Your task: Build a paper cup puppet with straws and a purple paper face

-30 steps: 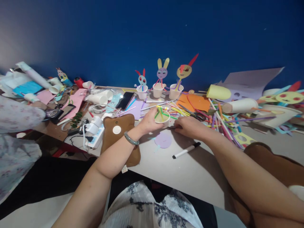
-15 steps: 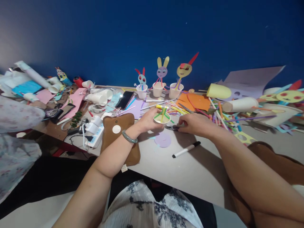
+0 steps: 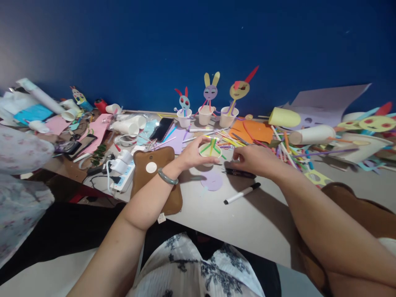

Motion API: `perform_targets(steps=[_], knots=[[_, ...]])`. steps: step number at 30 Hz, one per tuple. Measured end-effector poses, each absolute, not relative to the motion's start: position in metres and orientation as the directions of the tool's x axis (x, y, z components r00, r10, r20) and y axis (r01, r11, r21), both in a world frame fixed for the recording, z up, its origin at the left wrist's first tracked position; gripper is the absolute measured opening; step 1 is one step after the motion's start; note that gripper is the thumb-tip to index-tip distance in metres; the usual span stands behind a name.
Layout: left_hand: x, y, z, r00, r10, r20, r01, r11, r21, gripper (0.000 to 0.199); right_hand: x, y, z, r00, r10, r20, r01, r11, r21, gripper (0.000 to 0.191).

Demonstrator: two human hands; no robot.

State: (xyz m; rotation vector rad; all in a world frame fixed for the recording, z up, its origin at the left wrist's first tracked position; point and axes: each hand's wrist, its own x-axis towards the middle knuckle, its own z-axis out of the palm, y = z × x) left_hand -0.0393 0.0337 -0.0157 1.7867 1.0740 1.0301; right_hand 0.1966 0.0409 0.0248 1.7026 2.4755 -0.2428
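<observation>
My left hand [image 3: 196, 153] grips a small paper cup [image 3: 206, 160] by its side, fingers and thumb wrapped round it. Green and yellow pipe cleaners [image 3: 213, 144] stick up inside the cup and spread across its mouth. Just right of the cup, my right hand [image 3: 252, 160] has its fingers curled together; whether anything is between the fingertips is hidden. Beneath it lies a slim dark tool with thin points [image 3: 239, 173] on the table. A purple paper disc [image 3: 212, 180] lies below the cup, and a black-and-white marker [image 3: 242, 194] to its right.
Behind stand three paper cups [image 3: 229, 119] with paper-faced figures. Orange paper [image 3: 253, 131] and loose pipe cleaners [image 3: 280, 150] spread to the right. A brown pouch [image 3: 171, 198] and a power strip [image 3: 125, 179] are at left. Another person's sleeve [image 3: 24, 148] shows at far left.
My right hand has lifted slightly off the dark tool, which now lies in view below it. My left hand still holds the cup, nearly in place.
</observation>
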Motion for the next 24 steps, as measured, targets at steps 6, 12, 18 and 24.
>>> perform_targets(steps=[6,12,18,24], knots=[[-0.035,0.037,-0.019,0.163,0.912,0.377,0.161,-0.402,0.902,0.05,0.191,0.041,0.015,-0.379,0.916,0.134,0.819,0.4,-0.412,0.026],[-0.029,0.037,-0.022,0.236,0.877,0.418,0.155,-0.458,0.875,0.048,0.184,0.041,0.001,-0.44,0.878,0.191,0.613,0.449,-0.65,0.044],[-0.023,0.038,-0.026,0.166,0.886,0.433,0.153,-0.457,0.876,0.04,0.174,0.038,-0.015,-0.482,0.838,0.255,0.55,0.516,-0.657,0.081],[-0.02,0.039,-0.027,0.121,0.894,0.431,0.129,-0.445,0.886,0.03,0.162,0.033,-0.024,-0.432,0.847,0.309,0.548,0.519,-0.656,0.075]])
